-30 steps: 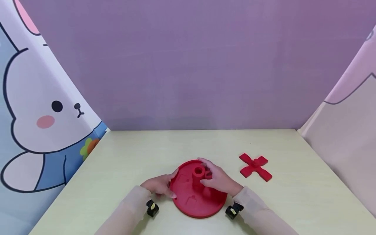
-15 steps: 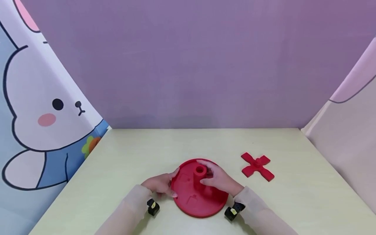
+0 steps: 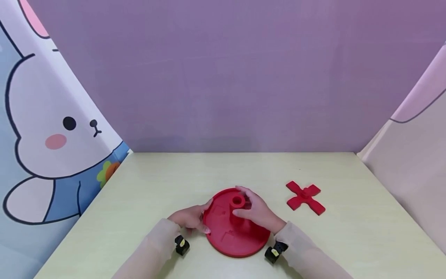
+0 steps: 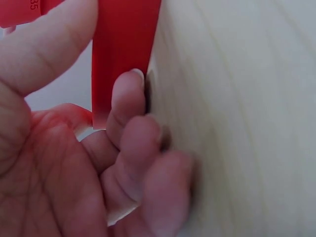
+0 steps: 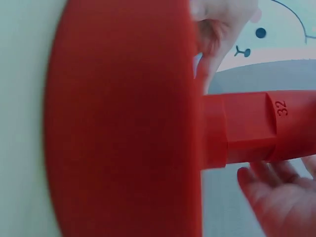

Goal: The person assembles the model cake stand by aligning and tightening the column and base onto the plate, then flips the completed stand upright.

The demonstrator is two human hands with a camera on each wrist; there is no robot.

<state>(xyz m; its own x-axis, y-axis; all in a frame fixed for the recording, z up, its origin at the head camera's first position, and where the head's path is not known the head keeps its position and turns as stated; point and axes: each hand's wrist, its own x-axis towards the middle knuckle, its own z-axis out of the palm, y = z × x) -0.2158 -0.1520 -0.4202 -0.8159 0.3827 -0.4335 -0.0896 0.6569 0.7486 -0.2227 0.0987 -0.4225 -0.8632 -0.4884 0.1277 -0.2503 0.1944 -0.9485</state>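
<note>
L hand (image 3: 189, 217) pinches disc (image 3: 240, 244) edge; R hand (image 3: 260, 213) half-curled round post (image 5: 249, 127) on disc, thumb farther across it vs 0.5 s ago.

Pale yellow, wood-grained table (image 3: 167, 176) is spanning the lower part of the head view. Red, round, rimmed disc (image 3: 228, 237) is lying at lower centre; red, flat, four-armed cross (image 3: 305, 196) is lying lower right, apart.

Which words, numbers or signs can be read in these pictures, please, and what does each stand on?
"32": on the side of the red post, right wrist view.
"35": apparently on the same post, left wrist view, near the frame's corner.
Too small to read: marks on the red disc and anything on the black wrist device.
</note>
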